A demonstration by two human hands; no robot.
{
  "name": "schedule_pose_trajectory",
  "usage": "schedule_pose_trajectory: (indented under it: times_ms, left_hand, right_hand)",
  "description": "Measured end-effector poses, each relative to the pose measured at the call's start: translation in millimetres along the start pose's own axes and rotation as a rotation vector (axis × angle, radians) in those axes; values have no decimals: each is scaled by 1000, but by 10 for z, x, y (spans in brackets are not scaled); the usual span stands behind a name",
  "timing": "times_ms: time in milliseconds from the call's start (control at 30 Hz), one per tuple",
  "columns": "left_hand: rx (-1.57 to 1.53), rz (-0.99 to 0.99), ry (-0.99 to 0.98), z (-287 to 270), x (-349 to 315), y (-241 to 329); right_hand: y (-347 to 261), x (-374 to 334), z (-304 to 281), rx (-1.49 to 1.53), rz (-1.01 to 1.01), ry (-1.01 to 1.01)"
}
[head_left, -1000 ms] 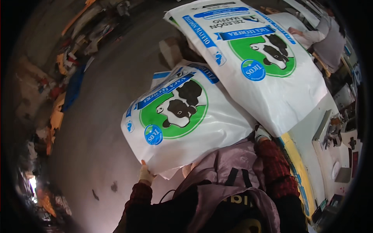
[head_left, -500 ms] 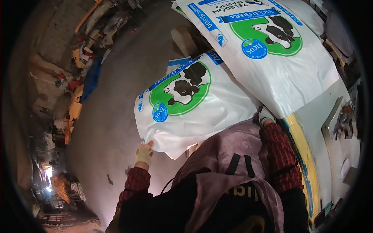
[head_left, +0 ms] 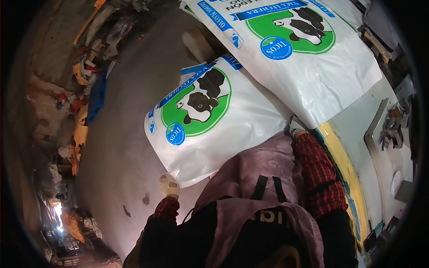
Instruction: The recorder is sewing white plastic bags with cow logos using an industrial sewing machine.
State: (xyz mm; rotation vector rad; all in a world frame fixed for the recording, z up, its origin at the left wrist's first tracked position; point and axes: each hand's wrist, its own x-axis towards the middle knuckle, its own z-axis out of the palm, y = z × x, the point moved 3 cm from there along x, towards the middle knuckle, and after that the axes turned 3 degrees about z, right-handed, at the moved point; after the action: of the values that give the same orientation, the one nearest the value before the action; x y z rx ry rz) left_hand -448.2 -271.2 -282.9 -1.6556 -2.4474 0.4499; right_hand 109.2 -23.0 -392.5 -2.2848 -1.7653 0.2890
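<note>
A white woven sack (head_left: 250,114) with a green oval and a black-and-white cow print hangs across the front of my lap. My left hand (head_left: 169,186), in a pale glove with bare fingertips, is closed on its lower left corner. At the opposite corner my gloved right hand (head_left: 296,127) grips the sack's edge; its fingers are partly hidden by the cloth. A second, larger white sack (head_left: 333,85) with the same print lies on the table at the upper right, overlapping the first one's far end.
Beside my right arm runs the pale table (head_left: 353,120) with a yellow front edge (head_left: 342,165). A metal device (head_left: 380,129) stands on it at the right. Scraps and cardboard (head_left: 80,134) are piled along the left, beyond the grey floor (head_left: 120,147).
My left hand has drawn its corner down toward me, and the sack's near edge is smoother and straighter. My right hand stays at its corner. The whole view has shifted slightly.
</note>
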Motion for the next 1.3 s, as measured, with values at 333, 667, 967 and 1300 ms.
schedule_pose_trajectory:
  times_ms: [333,667,967,1300]
  left_hand:
    - [217,658,-277,507,156,498]
    - [404,544,-838,909,434,505]
    - [329,744,-1047,-89,803,865]
    - [-836,1057,143,-3033,1071,3923]
  right_hand:
    - [-323,170,53,-125,21,-246]
    - [-334,424,-140,-86,42,-255]
    - [-105,50,-244,44,162,-353]
    - [118,-852,-810,236,225,-466]
